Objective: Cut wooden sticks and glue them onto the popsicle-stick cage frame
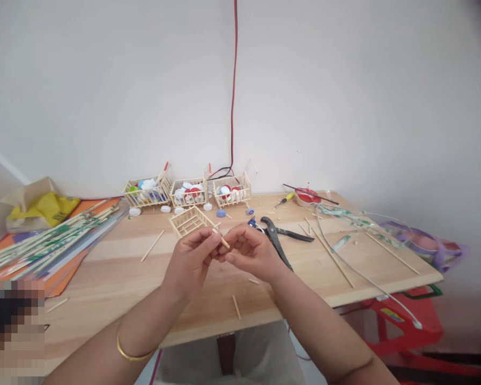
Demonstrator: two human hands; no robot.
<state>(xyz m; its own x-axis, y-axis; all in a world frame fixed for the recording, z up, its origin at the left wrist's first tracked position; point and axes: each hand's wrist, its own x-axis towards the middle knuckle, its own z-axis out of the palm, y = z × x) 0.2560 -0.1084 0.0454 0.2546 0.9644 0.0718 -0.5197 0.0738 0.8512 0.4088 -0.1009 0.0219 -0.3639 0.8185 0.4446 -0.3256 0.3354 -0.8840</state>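
Note:
My left hand (193, 258) pinches a short wooden stick (221, 239) between thumb and fingers above the table. Curled in from the other side, my right hand (250, 251) meets the stick at its lower end; its fingertips partly overlap those of the left. Just behind my hands lies a small open frame of wooden sticks (192, 220). Black pliers (278, 240) rest right of my right hand, with a blue-tipped item (251, 221) partly hidden beside them. Loose cut sticks (236, 307) lie on the tabletop below.
Three small stick carts (146, 195) filled with bottle caps stand along the wall. Bundled sticks (64, 235) lie left near a yellow bag (44, 211). Towards the right are a red bowl (307, 197), a white cable (356, 272), and a red stool (409, 321) below the table edge.

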